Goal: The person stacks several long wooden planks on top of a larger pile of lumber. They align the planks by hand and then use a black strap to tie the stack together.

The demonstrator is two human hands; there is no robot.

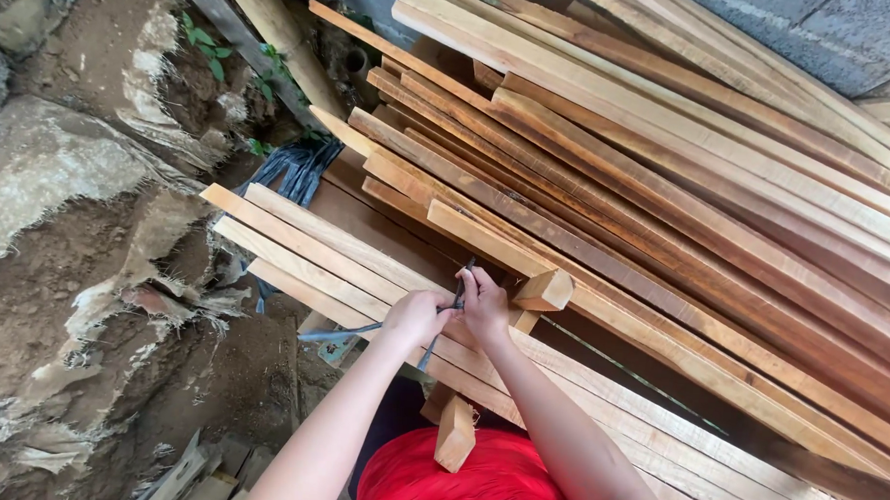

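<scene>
Hands meet over the planks (346, 251): your left hand (415, 318) and right hand (484, 306) are both clamped on a dark strap (363, 328) just beside the short block (543, 289), with tying unfinished.

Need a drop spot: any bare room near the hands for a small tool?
Bare: the flat planks left of the left hand, bordered by the black strap bundle. Also the dirt ground below left. Crowded: the slanted lumber stack right of the right hand, and the wood block beside it.
</scene>
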